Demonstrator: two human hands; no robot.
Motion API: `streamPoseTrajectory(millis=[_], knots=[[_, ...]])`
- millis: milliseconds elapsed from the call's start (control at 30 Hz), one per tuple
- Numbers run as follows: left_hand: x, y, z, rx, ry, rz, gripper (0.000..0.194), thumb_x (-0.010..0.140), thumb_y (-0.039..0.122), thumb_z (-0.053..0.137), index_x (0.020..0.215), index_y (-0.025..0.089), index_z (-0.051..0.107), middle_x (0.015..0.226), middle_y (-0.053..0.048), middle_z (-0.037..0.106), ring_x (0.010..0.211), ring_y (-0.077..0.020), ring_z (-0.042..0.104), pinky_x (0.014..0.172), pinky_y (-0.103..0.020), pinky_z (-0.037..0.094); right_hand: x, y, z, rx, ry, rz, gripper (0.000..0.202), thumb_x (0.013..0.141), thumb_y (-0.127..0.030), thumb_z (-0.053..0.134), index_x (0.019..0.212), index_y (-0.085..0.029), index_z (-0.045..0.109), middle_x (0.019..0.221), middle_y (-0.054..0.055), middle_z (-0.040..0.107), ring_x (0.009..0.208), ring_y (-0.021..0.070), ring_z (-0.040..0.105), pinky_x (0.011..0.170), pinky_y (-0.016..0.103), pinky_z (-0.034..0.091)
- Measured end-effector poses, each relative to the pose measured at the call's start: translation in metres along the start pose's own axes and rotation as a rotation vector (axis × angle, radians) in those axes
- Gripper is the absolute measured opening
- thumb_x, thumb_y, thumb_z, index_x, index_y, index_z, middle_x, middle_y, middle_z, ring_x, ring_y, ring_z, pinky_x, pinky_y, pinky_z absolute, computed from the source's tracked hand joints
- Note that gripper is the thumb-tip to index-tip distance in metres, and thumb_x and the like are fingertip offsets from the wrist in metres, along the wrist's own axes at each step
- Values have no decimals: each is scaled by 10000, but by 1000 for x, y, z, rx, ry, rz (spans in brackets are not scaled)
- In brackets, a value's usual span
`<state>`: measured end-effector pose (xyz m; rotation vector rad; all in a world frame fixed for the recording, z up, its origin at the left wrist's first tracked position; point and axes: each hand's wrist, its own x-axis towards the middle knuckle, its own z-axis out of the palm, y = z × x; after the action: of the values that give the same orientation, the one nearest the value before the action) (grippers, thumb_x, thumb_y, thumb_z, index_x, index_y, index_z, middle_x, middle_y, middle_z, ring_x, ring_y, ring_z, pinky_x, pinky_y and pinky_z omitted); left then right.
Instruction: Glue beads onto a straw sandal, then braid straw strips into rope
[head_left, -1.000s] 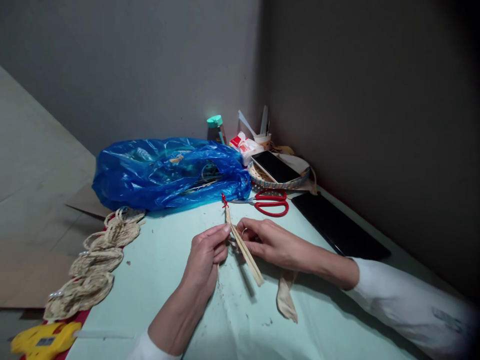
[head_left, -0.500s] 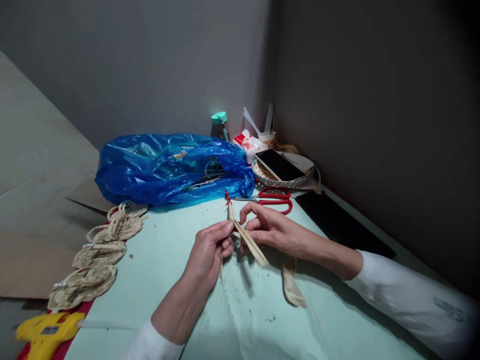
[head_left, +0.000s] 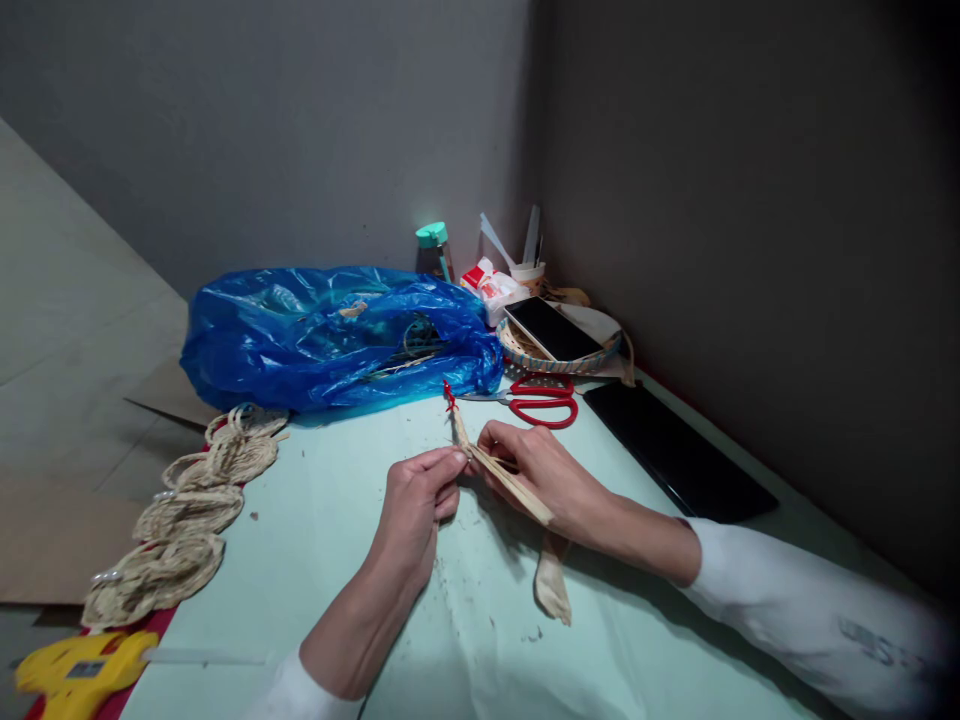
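Near the middle of the table, a short braid of pale dried plant-fibre strips (head_left: 462, 428) points away from me, its far end tied with a red cord (head_left: 449, 394). My left hand (head_left: 421, 492) pinches the braid's near end between thumb and forefinger. My right hand (head_left: 536, 468) is closed around strips at the right side; one flat strip runs across it toward the lower right, and another wider strip (head_left: 553, 588) hangs below. The right fingertips are partly hidden behind the strips. Red-handled scissors (head_left: 576, 410) lie just beyond my right hand.
A blue plastic bag (head_left: 300, 340) spreads across the back. At the left edge lie several woven fibre pieces (head_left: 180, 512) and a yellow glue gun (head_left: 82, 670). A phone (head_left: 551, 328) rests on a small basket (head_left: 517, 350); a black flat panel (head_left: 675, 450) lies at right.
My hands have drawn slightly apart at the braid's near end. The right hand has closed in on the strips, and the wide hanging strip has swung left. The view has shifted a little.
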<state>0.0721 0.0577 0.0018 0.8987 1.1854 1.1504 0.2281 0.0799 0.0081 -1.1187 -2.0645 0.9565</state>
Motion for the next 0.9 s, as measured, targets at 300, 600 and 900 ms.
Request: streamPoseTrajectory(millis=[300, 600, 900], knots=[[-1, -1, 4, 140, 56, 22, 292, 731, 358, 696, 608, 113, 594, 531, 37, 428, 423, -25, 206, 440, -245, 89, -1, -6, -2, -28, -48, 44, 120, 778, -157, 540, 714, -184, 442, 563, -29, 522, 499, 94, 411, 493, 215, 261], [2, -2, 1, 129, 145, -12, 257, 688, 305, 708, 558, 109, 605, 504, 29, 456, 380, -17, 219, 408, -237, 83, -5, 3, -13, -171, -154, -67, 139, 876, -298, 512, 809, -183, 474, 608, -35, 469, 549, 105, 385, 516, 232, 230], [1, 3, -1, 94, 90, -33, 223, 684, 278, 694, 569, 105, 613, 507, 30, 449, 389, -16, 212, 401, -228, 84, 6, -3, -16, 31, -95, 40, 218, 907, -298, 444, 804, -154, 572, 769, 20, 571, 716, 137, 501, 614, 237, 338]])
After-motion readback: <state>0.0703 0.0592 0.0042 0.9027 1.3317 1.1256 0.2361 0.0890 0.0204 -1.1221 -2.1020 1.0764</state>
